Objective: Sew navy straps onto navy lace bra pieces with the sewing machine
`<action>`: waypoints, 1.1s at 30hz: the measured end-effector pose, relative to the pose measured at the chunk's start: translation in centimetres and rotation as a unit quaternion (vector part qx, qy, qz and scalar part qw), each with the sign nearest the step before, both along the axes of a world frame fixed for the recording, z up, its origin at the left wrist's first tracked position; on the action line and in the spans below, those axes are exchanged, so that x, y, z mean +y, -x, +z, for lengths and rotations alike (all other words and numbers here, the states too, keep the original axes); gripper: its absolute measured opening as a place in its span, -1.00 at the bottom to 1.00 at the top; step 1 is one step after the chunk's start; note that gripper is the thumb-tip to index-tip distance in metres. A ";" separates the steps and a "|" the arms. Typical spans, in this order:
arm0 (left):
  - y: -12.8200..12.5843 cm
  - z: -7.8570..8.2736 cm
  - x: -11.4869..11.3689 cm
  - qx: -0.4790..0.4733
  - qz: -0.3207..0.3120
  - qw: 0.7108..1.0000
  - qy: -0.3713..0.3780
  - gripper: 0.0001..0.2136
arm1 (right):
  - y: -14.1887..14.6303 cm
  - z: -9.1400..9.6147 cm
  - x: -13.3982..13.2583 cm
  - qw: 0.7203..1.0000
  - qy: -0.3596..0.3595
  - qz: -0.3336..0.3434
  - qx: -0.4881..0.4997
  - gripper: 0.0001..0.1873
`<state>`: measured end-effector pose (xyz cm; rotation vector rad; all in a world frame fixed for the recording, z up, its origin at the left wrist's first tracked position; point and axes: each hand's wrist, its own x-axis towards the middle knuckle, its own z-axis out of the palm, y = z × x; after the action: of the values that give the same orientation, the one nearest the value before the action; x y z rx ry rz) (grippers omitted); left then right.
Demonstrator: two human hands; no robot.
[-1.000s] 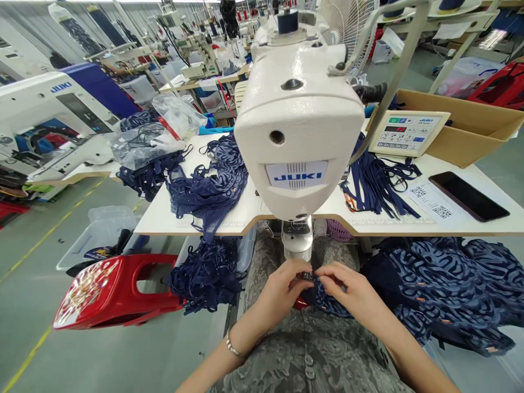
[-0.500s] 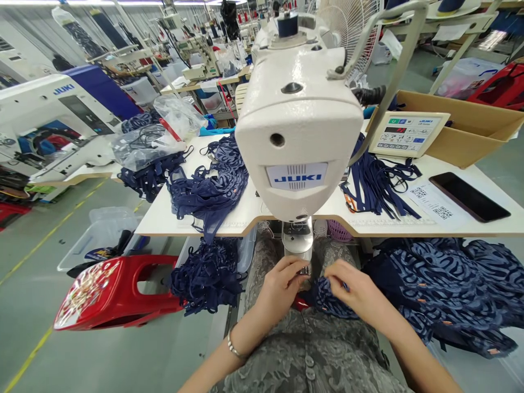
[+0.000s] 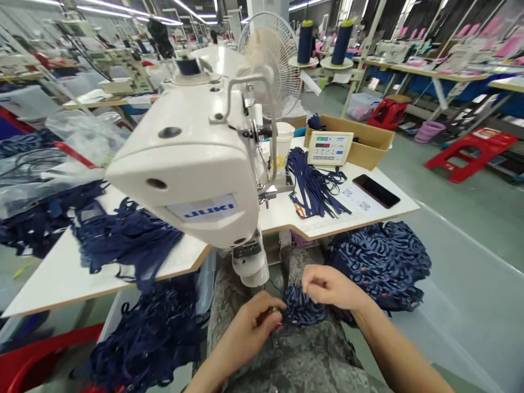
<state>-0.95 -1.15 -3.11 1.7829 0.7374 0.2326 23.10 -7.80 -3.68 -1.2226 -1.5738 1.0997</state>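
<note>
My left hand [image 3: 254, 322] is in front of my lap, just below the head of the white sewing machine [image 3: 192, 180]. Its thumb and fingers are closed on a small shiny metal piece [image 3: 274, 309], mostly covered by the fingers. My right hand [image 3: 333, 287] is curled, with thumb and forefinger pressed together; whatever they pinch, if anything, is too small to make out. Below and beside that hand, a bunched blue patterned garment [image 3: 303, 307] lies on my lap. The two hands are apart.
Navy straps [image 3: 313, 185] lie on the tabletop by the control panel [image 3: 329, 148], with a phone [image 3: 375, 191] to the right. Patterned garments [image 3: 380, 265] are heaped at my right; navy pieces [image 3: 147, 333] fill a bin at my left. A cardboard box [image 3: 370, 150] stands behind.
The view has swung to the right, so the machine now appears further left. My left hand has come down from the machine's lower end. My right hand stays curled near the garment.
</note>
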 end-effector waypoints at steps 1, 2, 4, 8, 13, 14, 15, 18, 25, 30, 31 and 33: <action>0.0 0.3 0.0 -0.007 -0.046 0.997 0.066 -0.72 | -1.0 -0.2 0.2 0.999 0.014 -0.023 -0.021 -0.85; 0.1 0.5 0.0 -0.018 -0.083 0.988 0.130 -0.69 | -2.0 -0.3 0.5 0.997 0.026 -0.043 -0.053 -0.84; 0.3 0.7 0.0 -0.045 -0.126 0.963 0.233 -0.62 | -3.7 -0.6 1.4 0.989 0.031 -0.070 -0.125 -0.82; 0.1 0.5 0.2 -0.103 -0.092 0.940 0.311 -0.61 | -5.9 -1.0 5.2 0.964 -0.001 -0.152 -0.219 -0.76; -1.2 1.3 0.7 -0.129 0.092 0.928 0.339 -0.60 | -5.2 -1.9 12.3 0.905 -0.016 -0.240 -0.352 -0.73; -1.5 1.7 0.8 -0.131 0.118 0.919 0.352 -0.58 | -4.7 -2.2 13.5 0.890 -0.008 -0.253 -0.379 -0.73; -1.8 2.1 0.8 -0.136 0.139 0.911 0.365 -0.57 | -4.3 -2.4 14.4 0.877 0.002 -0.263 -0.403 -0.74; -2.4 2.8 0.7 -0.149 0.172 0.893 0.389 -0.55 | -3.1 -2.8 15.7 0.844 0.026 -0.278 -0.457 -0.79; -2.9 1.6 0.4 -0.179 0.181 0.879 0.403 -0.54 | -3.7 -1.3 10.2 0.833 0.039 -0.258 -0.487 -0.75; -3.5 1.1 0.5 -0.202 0.185 0.866 0.418 -0.45 | -4.5 -1.0 3.9 0.936 -0.058 -0.161 -0.307 -0.65; -3.7 1.0 0.5 -0.209 0.186 0.861 0.425 -0.42 | -4.5 -1.1 3.1 0.946 -0.073 -0.154 -0.276 -0.63; -4.1 1.1 0.6 -0.225 0.188 0.850 0.437 -0.34 | -4.1 -1.3 1.9 0.951 -0.088 -0.149 -0.256 -0.62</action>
<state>3.13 -0.59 -1.99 0.6642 0.6815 0.4697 27.20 -5.87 -4.95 -1.6406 -1.7392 0.4543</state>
